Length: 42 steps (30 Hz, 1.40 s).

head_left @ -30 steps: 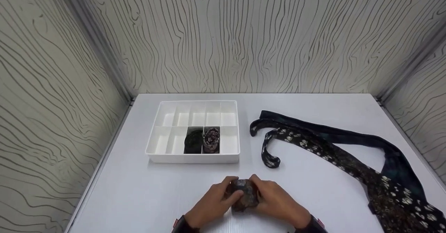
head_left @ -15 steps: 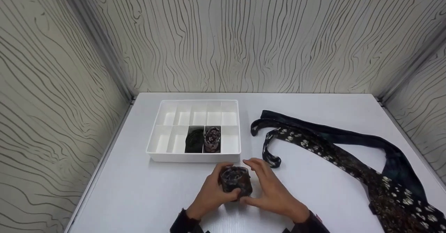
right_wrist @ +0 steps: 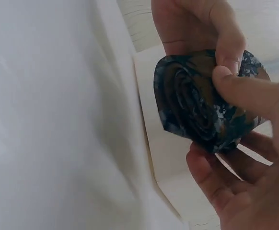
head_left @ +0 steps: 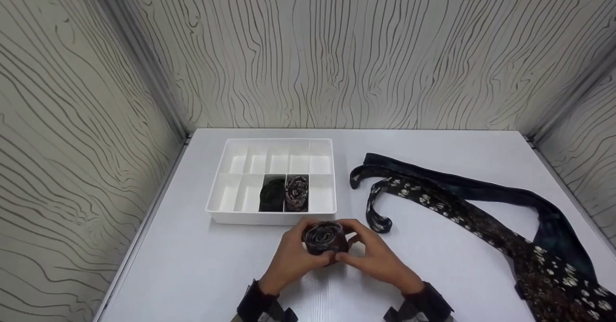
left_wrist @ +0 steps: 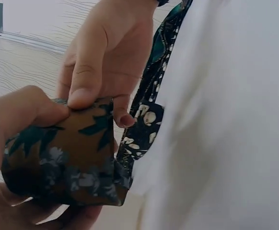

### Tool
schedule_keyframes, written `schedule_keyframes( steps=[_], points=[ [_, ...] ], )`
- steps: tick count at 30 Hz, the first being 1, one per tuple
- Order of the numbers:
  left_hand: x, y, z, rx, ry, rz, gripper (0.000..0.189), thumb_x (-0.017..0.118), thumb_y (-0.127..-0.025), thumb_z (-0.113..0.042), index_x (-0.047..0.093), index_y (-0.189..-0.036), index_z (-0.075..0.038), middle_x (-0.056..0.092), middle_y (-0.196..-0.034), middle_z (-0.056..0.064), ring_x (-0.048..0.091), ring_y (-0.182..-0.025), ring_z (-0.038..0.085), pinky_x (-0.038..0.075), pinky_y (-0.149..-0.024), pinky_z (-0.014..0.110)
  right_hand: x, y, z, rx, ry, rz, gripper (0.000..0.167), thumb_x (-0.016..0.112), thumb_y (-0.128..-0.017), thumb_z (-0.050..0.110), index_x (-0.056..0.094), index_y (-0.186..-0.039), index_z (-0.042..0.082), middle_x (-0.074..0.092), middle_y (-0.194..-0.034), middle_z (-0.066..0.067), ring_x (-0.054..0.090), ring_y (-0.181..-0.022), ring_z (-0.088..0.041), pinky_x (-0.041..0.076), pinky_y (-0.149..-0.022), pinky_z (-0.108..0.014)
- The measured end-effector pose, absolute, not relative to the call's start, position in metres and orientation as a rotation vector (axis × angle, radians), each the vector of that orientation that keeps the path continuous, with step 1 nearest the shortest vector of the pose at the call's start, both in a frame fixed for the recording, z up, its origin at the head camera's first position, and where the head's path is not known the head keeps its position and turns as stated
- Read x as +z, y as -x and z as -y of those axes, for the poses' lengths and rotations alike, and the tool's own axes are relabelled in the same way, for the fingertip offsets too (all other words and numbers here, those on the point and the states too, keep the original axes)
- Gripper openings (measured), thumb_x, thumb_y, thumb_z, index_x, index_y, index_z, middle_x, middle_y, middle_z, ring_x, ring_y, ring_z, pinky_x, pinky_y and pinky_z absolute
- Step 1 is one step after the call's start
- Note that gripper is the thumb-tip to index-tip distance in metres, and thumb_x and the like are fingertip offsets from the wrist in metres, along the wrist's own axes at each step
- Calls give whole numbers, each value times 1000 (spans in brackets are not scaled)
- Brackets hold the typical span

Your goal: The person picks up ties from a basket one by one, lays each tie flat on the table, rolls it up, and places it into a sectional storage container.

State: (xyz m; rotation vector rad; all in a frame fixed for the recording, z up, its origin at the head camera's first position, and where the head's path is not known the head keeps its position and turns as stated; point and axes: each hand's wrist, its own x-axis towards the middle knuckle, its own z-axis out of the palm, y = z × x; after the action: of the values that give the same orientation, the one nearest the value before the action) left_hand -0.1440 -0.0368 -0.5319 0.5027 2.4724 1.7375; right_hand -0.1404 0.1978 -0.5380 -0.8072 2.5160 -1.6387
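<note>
Both hands hold a rolled necktie (head_left: 325, 238) between them, just in front of the white box. My left hand (head_left: 291, 257) grips its left side, with the thumb across the near face. From the other side my right hand (head_left: 375, 257) pinches it, thumb tip close to the left thumb. The left wrist view shows brown cloth with dark green leaves and grey flowers on the rolled necktie (left_wrist: 77, 163). In the right wrist view the spiral end of the rolled necktie (right_wrist: 190, 100) is visible, the right hand's fingers (right_wrist: 240, 172) curled beneath.
The white divided box (head_left: 272, 218) stands at centre-left. Its front row holds a dark green rolled tie (head_left: 273, 195) and a patterned rolled tie (head_left: 297, 193) side by side. Along the right lie a navy-green tie (head_left: 510, 194) and a black tie with white prints (head_left: 452, 211), overlapping.
The hands have lifted the rolled necktie slightly away from the body towards the box, its spiral end now facing up. The right hand loosened from it midway, then took hold again.
</note>
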Motion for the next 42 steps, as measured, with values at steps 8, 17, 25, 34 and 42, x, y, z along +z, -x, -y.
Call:
schedule_keyframes(
  steps=[8,17,25,34,42],
  points=[
    [-511,165,28,1841,-380,-2616,56,89,-75,-17,61,-123,-13,74,-119,7,69,-113,22,54,-100,43,-537,171,-188,-1886,434,-2556,41,62,-99,-6,58,-140,-1,66,-130,-19,67,-103,-12,58,-81,-24],
    [-504,202,4,1975,-177,-2764,57,90,-75,-18,62,-124,-6,73,-119,14,69,-113,27,56,-101,47,-543,198,-175,-1717,63,-2656,30,69,-103,16,64,-131,8,73,-105,-9,69,-78,-19,55,-69,-26],
    [-513,232,-9,1969,52,-2800,55,89,-77,-24,60,-121,-6,72,-115,13,69,-107,27,57,-95,46,-545,206,-168,-1695,36,-2653,31,69,-100,20,65,-128,6,72,-98,-8,64,-74,-12,52,-68,-27],
    [-523,241,-15,1590,49,-3194,54,91,-73,-26,62,-114,-6,73,-106,13,71,-100,33,59,-85,47,-548,209,-166,-1748,13,-2608,27,70,-98,17,66,-123,7,72,-96,-7,63,-72,-12,51,-67,-27],
    [-529,236,-26,1437,-29,-3335,54,92,-70,-21,58,-110,-6,67,-103,11,56,-104,33,50,-90,47,-547,209,-167,-1735,8,-2614,27,67,-98,15,67,-123,5,73,-100,-8,64,-77,-12,53,-69,-26]
  ],
)
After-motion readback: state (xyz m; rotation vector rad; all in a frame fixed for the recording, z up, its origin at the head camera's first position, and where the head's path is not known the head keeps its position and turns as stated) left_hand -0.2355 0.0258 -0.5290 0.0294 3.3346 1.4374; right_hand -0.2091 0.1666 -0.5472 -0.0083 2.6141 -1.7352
